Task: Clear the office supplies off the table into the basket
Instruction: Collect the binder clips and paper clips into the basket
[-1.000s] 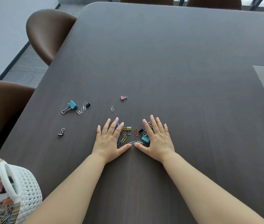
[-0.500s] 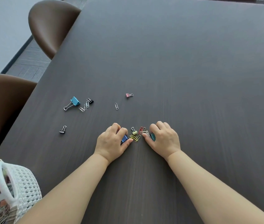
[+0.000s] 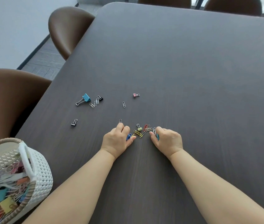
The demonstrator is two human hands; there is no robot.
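A dark table [image 3: 184, 65] is seen from above. Both hands are curled on it near the front edge. A small blue binder clip [image 3: 129, 136] is pinched by the left hand [image 3: 117, 140]; something teal is tucked under the fingers of the right hand [image 3: 167, 140]. A little heap of coloured paper clips [image 3: 141, 130] lies between them. More clips are scattered further left, towards the table's left edge: a large blue binder clip [image 3: 86, 98], a black clip [image 3: 74, 123], a pink clip [image 3: 135, 95]. The white basket [image 3: 42, 172], holding clips, overhangs the near-left corner. The far and right surface lies bare.
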